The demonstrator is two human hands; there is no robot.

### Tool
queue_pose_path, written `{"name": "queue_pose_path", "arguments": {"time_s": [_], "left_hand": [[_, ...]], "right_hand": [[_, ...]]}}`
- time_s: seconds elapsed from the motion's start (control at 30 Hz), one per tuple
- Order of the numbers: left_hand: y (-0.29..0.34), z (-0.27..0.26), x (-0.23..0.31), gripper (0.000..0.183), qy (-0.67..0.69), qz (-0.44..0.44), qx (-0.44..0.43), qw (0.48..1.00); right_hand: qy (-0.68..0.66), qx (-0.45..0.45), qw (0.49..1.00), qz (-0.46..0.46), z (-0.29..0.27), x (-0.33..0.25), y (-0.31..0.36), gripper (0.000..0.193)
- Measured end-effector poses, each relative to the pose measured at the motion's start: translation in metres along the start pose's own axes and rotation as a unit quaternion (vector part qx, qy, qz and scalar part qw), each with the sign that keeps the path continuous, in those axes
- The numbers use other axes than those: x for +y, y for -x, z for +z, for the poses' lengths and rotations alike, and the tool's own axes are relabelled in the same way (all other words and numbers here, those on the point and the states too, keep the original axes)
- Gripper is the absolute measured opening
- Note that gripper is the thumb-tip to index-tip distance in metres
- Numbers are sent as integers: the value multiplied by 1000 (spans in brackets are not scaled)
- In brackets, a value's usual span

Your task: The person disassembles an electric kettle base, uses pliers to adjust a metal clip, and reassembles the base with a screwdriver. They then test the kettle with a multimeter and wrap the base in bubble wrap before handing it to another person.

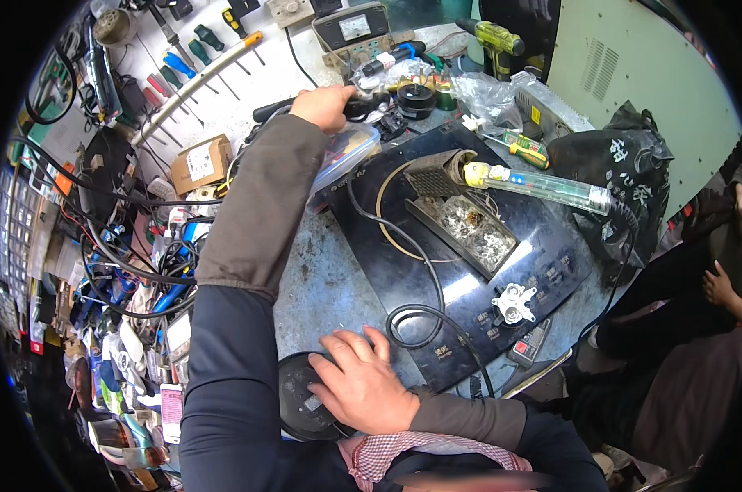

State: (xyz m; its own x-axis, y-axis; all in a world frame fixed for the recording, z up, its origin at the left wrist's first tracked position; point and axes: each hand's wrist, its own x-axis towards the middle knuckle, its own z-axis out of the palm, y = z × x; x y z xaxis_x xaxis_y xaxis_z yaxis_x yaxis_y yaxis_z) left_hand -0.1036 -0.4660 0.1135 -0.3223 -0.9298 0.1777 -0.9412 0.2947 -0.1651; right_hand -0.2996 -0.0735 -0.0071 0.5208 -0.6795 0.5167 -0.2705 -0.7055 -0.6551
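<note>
At the back of the bench, my left hand is closed around a long black-handled tool; its fingertips are mostly hidden. My right hand lies over a black round base near the front edge. Some of its fingers press on the disc's top, and the thumb is hidden. A black induction cooktop lies in the middle of the bench. A black cable loops over it. On the cooktop are a metal tray of whitish residue, a clear-handled soldering iron and a small white metal part.
Screwdrivers hang on the back wall. A green cordless drill, plastic bags and a clear plastic box stand behind the cooktop. Tangled cables and clutter fill the left. A black bag sits right; another person's hand shows beyond.
</note>
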Motion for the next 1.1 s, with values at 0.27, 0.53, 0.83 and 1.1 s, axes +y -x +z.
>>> {"name": "queue_pose_path", "arguments": {"time_s": [0.27,0.53,0.83,1.1], "left_hand": [[-55,-57,-45,60,432,-13,-169,886],[-162,74,-48,41,253,-152,-55,954],[-166,121,-100,36,318,-139,13,938],[-105,55,-12,30,606,-118,293,730]], "right_hand": [[-72,-5,997,-3,3,-5,-1,44],[-71,-20,997,32,4,6,3,35],[-96,-22,995,14,1,0,10,28],[-111,-6,994,21,-2,4,2,31]]}}
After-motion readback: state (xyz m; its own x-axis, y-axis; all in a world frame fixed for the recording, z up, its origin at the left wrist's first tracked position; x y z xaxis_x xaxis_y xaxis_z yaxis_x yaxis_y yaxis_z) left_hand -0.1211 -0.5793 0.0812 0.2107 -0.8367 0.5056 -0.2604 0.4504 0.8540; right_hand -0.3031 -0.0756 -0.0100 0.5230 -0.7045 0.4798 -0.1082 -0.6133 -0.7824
